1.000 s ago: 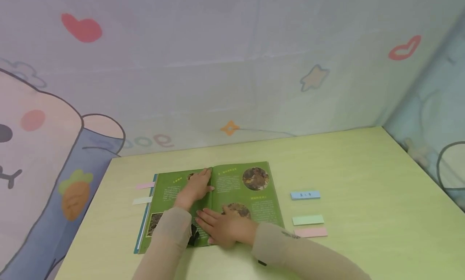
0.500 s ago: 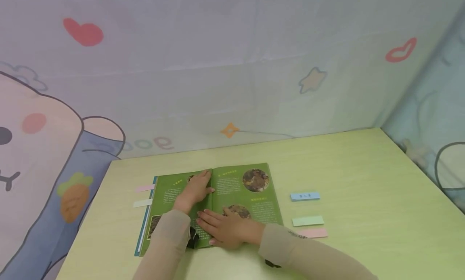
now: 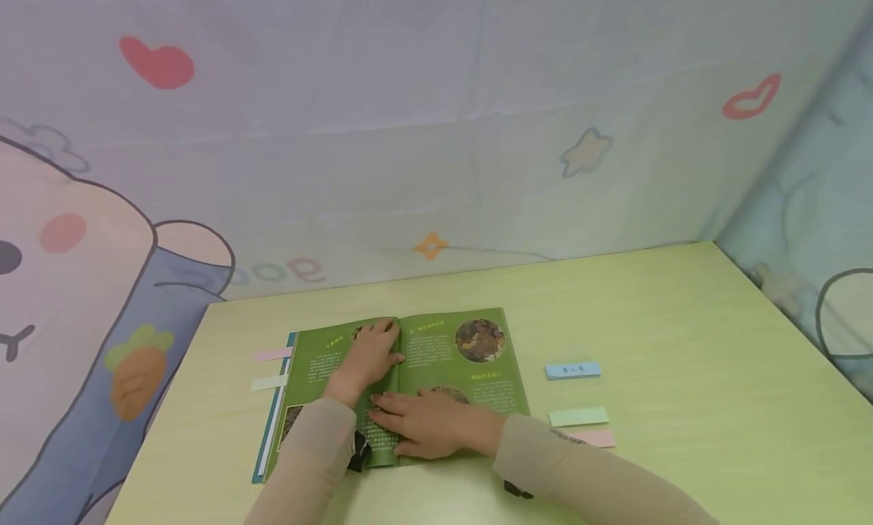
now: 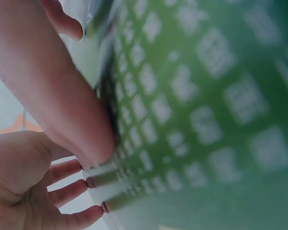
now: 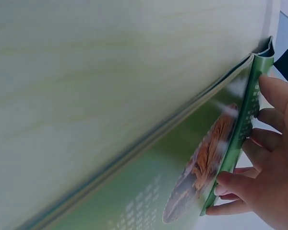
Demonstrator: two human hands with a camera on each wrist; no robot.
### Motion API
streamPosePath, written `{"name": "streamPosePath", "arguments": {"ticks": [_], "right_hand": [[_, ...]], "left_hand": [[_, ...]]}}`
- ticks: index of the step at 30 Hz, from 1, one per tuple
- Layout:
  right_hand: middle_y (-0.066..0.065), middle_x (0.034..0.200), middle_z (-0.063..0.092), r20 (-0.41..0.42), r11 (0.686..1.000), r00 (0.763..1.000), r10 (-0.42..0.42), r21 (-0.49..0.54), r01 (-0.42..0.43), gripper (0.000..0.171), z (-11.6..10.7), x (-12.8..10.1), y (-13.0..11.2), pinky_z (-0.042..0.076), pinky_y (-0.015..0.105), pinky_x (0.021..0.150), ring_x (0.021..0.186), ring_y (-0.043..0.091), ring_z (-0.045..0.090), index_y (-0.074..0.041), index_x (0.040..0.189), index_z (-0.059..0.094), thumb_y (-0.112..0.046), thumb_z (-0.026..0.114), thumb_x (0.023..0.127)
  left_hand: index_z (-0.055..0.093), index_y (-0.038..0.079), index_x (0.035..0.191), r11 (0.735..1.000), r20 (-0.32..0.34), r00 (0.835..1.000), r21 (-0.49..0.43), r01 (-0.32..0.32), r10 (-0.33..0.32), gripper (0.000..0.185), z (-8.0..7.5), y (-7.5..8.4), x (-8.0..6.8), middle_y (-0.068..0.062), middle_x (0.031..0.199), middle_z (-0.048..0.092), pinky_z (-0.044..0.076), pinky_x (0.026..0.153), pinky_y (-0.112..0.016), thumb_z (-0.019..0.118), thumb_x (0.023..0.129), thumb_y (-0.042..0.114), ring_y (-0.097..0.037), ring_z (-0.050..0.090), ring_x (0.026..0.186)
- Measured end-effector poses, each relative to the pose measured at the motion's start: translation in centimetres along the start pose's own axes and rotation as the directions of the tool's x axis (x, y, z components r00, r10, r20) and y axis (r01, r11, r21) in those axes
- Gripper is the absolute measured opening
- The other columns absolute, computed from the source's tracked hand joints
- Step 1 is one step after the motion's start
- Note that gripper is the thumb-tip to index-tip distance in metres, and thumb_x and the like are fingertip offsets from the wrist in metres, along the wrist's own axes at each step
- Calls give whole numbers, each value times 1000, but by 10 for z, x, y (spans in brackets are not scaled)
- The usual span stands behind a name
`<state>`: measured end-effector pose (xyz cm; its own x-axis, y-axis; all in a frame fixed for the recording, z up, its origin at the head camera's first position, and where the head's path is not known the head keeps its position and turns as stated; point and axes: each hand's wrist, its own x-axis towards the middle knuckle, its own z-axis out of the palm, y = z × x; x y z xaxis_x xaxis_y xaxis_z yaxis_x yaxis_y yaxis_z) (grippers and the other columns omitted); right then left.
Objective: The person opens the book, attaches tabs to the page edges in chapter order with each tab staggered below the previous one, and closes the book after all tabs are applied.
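Observation:
An open book (image 3: 433, 370) with green pages, yellow headings and round photos lies on the table. My left hand (image 3: 367, 356) rests on the left page by the upper part of the centre fold, its fingers pointing away from me. Lower down, my right hand (image 3: 436, 425) lies across the fold from the right page, fingers extended to the left. It covers part of a round photo. In the left wrist view, the printed page (image 4: 192, 120) is close and blurred. The right wrist view shows the book's lower edge (image 5: 129, 160) and fingers along the raised fold.
Past the book's left edge stick out a pink tab (image 3: 273, 354) and a pale green tab (image 3: 269, 383). Right of the book lie blue (image 3: 573, 370), green (image 3: 578, 417) and pink (image 3: 595, 438) paper strips on the table (image 3: 696, 358). A printed cloth (image 3: 382, 131) hangs behind.
My right hand has shifted slightly right, its sleeve moving over the pink strip. The left hand stays at the upper fold. The head view has tilted up a little.

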<state>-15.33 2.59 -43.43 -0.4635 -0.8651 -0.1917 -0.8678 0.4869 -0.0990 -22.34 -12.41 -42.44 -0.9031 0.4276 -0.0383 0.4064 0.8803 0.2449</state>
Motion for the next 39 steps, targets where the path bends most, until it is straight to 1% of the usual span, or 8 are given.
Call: {"name": "streamPosePath", "arguments": {"ticks": [6, 13, 17, 22, 29, 36, 38, 39], "right_hand": [[2, 153, 23, -46, 1000, 999, -13, -16, 12, 58, -4, -2, 4, 37, 41, 102, 138, 11, 22, -18, 147, 29, -40, 46, 97], [4, 150, 28, -73, 999, 997, -36, 0, 36, 54, -5, -6, 10, 36, 42, 103, 137, 15, 26, -16, 146, 33, -36, 47, 97], [6, 147, 35, -94, 998, 994, -53, 15, 55, 51, -2, -15, 15, 33, 35, 106, 135, 17, 31, -11, 143, 39, -32, 48, 97], [10, 139, 45, -157, 986, 985, -69, 140, 92, 44, 2, -31, 28, 32, 27, 105, 128, 19, 41, -4, 137, 46, -23, 50, 97], [4, 133, 52, -175, 957, 984, -10, 283, 61, 40, -2, -56, 49, 39, 27, 100, 123, 15, 47, -7, 135, 48, -18, 50, 97], [3, 131, 55, -245, 959, 968, 61, 284, 12, 41, -7, -83, 64, 43, 35, 97, 119, 19, 51, -9, 132, 52, -20, 58, 93], [4, 131, 55, -261, 963, 962, 80, 269, -7, 41, -6, -91, 68, 43, 37, 97, 120, 21, 51, -8, 132, 53, -20, 59, 93], [5, 130, 56, -271, 965, 959, 84, 262, -11, 41, -5, -94, 70, 43, 38, 97, 119, 22, 51, -8, 131, 54, -20, 59, 92]], "left_hand": [[50, -6, 130, 998, -22, 999, 51, -23, 24, 49, -3, 1, 1, -25, 135, 41, 35, 98, -55, 63, 89, 19, -44, 39, 123], [50, -6, 129, 997, -37, 998, 60, -41, 44, 48, -5, 3, 1, -25, 133, 44, 36, 98, -54, 63, 89, 18, -43, 41, 121], [51, -4, 128, 999, -33, 998, 26, -48, 48, 46, -3, 5, 1, -24, 130, 47, 38, 97, -53, 63, 90, 17, -42, 44, 119], [51, -4, 128, 996, -30, 998, -58, -64, 63, 44, -2, 12, -1, -24, 128, 48, 40, 95, -52, 63, 89, 14, -42, 45, 118], [48, -3, 132, 990, 2, 997, -117, -73, 74, 48, -6, 23, -2, -24, 133, 46, 35, 101, -51, 62, 90, 14, -40, 42, 123], [49, -7, 129, 977, -59, 993, -177, -115, 106, 46, -2, 41, -3, -27, 127, 49, 38, 98, -52, 64, 87, 7, -42, 48, 116], [50, -8, 127, 972, -67, 991, -202, -124, 112, 45, 0, 47, -4, -29, 126, 49, 41, 95, -51, 63, 87, 5, -43, 48, 114], [49, -7, 128, 969, -85, 987, -198, -149, 134, 45, 6, 47, -2, -28, 125, 50, 42, 94, -50, 62, 88, 6, -42, 49, 114]]}}
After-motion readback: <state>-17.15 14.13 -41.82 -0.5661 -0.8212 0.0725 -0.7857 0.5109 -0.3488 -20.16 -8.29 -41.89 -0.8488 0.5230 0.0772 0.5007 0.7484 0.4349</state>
